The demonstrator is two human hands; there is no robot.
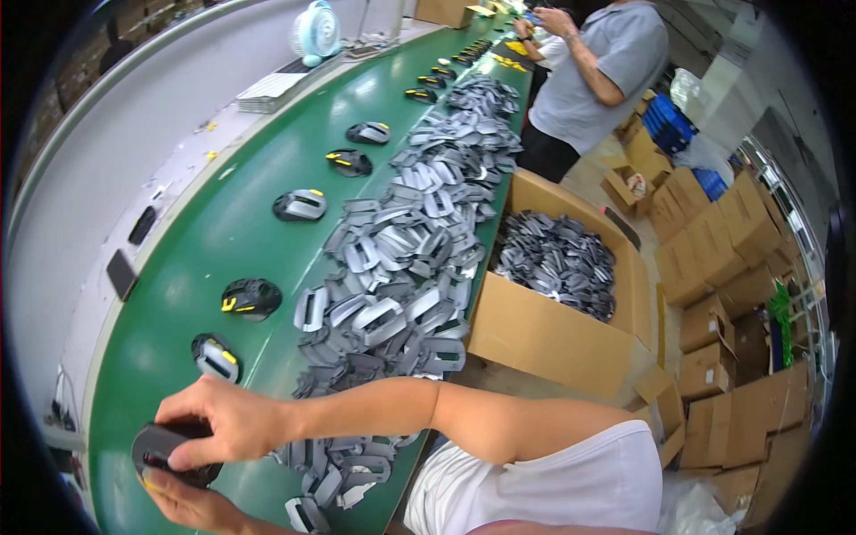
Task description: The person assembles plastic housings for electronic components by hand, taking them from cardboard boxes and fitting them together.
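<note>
A black computer mouse [152, 443] is held between my two hands over the green belt's near left part. My right hand [234, 419] closes on it from above, thumb pressed along its near side. From below, my left hand [192, 501] grips the same mouse, and part of that hand is cut by the lower edge. Just beyond my right hand rests a grey-and-black mouse [216, 357] with a yellow piece on it. A black mouse with yellow strips [251, 300] lies farther up. Loose grey mouse shells [379, 321] heap along the belt to the right.
More mice [300, 205] line the green belt [192, 259] into the distance. A cardboard box [544, 325] of dark parts stands beside it. A co-worker in a grey shirt [606, 80] stands farther along. A phone [121, 274] and a small fan [314, 34] sit on the left ledge.
</note>
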